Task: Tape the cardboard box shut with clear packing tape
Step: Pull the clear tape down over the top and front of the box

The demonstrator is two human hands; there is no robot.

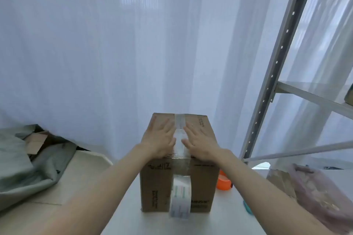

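A brown cardboard box (156, 183) stands on the white table (126, 219) in front of me, flaps closed. A strip of clear packing tape (179, 122) runs along the top seam and down the near side. The tape roll (180, 199) hangs against the box's front face, still joined to the strip. My left hand (159, 138) lies flat on the box top just left of the tape, fingers spread. My right hand (198, 142) lies flat just right of it. Neither hand holds anything.
An orange object (223, 181) sits on the table behind the box's right side, and a teal thing (247, 207) lies nearer me. A plastic bag over cardboard (309, 191) is at right below a metal shelf rack (267, 89). Grey cloth (23, 162) is heaped at left; white curtain behind.
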